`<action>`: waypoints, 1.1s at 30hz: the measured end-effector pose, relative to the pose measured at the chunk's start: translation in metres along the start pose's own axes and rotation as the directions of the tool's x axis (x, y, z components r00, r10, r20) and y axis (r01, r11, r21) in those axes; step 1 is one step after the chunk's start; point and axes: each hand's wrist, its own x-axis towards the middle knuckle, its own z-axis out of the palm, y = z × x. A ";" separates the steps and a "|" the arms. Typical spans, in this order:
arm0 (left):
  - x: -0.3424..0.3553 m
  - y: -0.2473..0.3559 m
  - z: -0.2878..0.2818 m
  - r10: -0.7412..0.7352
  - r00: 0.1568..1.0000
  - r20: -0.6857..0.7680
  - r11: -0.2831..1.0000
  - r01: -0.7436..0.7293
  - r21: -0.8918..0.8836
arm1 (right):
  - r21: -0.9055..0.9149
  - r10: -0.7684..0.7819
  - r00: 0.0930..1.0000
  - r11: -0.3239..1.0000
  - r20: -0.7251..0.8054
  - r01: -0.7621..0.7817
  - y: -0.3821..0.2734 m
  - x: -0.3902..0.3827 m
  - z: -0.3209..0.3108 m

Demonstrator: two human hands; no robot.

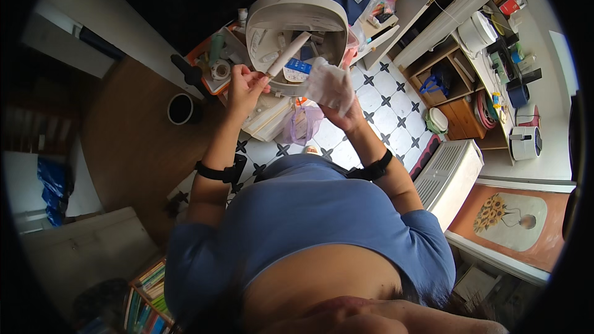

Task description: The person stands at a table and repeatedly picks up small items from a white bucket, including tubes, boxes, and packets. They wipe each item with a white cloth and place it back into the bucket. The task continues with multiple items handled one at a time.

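You seem at a holding step: left hand pinching a tube, right hand holding a cloth, any move wanting steadiness.

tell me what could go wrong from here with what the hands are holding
The pale tube is pinched near its lower end by the left hand, so it might slip and drop among the small items in the white container. The white cloth lies loosely over part of the right hand, so it could slide or brush the blue-and-white packet.
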 end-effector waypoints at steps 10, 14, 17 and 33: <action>-0.039 0.010 0.058 -0.123 0.987 0.104 0.902 0.155 -0.403 | -0.654 -0.329 0.928 0.666 0.175 0.360 0.065 0.022 0.059; -0.048 0.012 0.056 -0.022 0.985 0.169 0.898 0.094 -0.430 | -0.621 -0.479 0.860 0.623 0.177 0.475 0.064 0.014 0.071; -0.053 0.016 0.053 -0.003 0.961 0.275 0.934 0.101 -0.341 | -0.548 -0.498 0.852 0.673 0.160 0.497 0.049 0.014 0.083; -0.066 0.040 0.046 -0.262 0.763 0.591 0.693 0.575 -0.435 | -0.370 -0.512 0.859 0.805 -0.036 0.464 -0.028 0.019 0.078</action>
